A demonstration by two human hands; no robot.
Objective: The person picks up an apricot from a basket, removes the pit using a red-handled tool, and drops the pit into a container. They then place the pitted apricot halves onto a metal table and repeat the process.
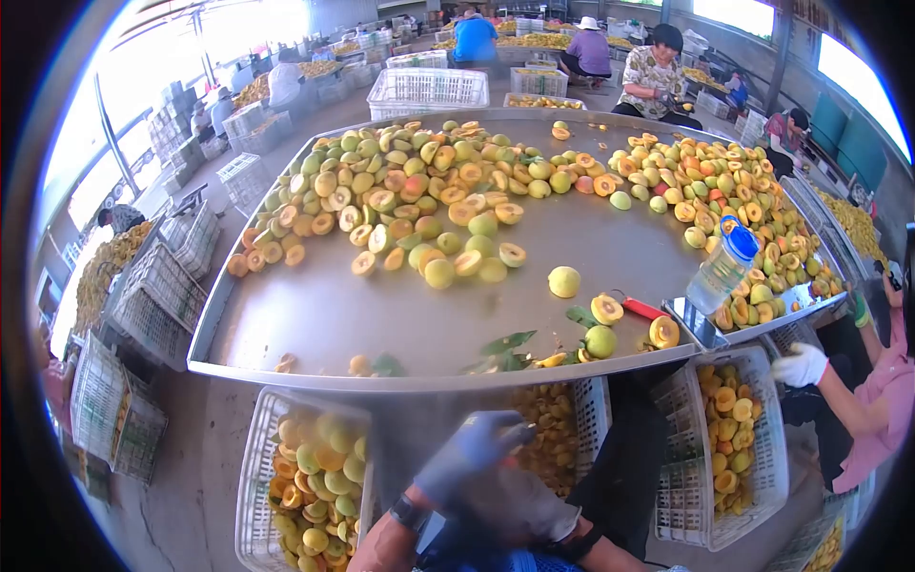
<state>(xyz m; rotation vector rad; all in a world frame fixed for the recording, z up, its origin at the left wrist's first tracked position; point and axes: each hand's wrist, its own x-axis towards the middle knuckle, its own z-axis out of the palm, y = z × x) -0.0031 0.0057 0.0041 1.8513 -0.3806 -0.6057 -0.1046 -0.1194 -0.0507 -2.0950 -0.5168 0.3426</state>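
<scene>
My left hand, in a blue-grey glove with dark fingertips, is raised over the crates just below the table's front edge. Lower and to its right is my right hand, in a grey glove and blurred. Motion smears the fingers of both, so what they hold, if anything, cannot be made out. Beneath them stands a crate of peach halves. Closest on the metal table are a whole green-yellow peach, a cut peach half, leaves and a red-handled tool.
Peach piles cover the table's far side. A blue-lidded bottle and a phone sit at the right. Crates of peaches flank me, left and right. A co-worker's white-gloved hand is at the right; others work farther back.
</scene>
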